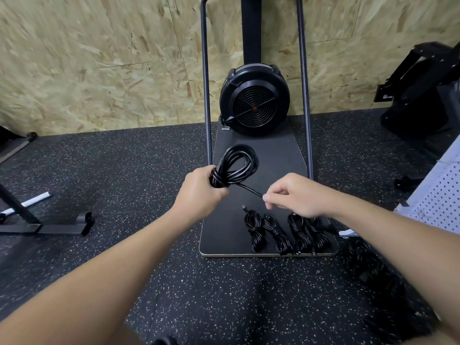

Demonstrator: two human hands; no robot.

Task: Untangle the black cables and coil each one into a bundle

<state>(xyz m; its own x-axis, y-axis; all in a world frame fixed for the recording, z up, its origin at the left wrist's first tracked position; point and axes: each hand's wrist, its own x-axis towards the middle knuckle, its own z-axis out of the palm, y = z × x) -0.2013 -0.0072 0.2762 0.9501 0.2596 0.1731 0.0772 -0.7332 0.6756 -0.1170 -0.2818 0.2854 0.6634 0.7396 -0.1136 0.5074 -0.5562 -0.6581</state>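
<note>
While the coiled cable is held off the floor above the black base board, the following relations apply.

Coil position: in front of the person, over the near half of the board, below the round fan housing.
Coil shape: several loops gathered into one elongated hank; long axis runs from the gripped lower-left end up and to the right.
Left hand: fingers curled round the gathered lower end of the coil, clamped on it.
Free tail: a single strand leaves the gripped end and runs down and to the right, drawn fairly straight.
Right hand: thumb and forefinger pinched together on the far end of the tail; remaining fingers loosely curled.
Governing relation: the tail lies right of the coil, between the two hands; the right hand is nearer the free end, the left hand nearer the loops.
Judged step: the tail looks ready to be wound across the waist of the hank, at right angles to its long axis.
Finished bundles: four, possibly five, wrapped bundles lie side by side on the near edge of the board, below the right hand; the rightmost is partly hidden by the wrist.
Remaining cables: a blurred dark heap on the speckled rubber floor, right of the board, under the right forearm.
Progress, judged: well along, heap still pending.
</note>
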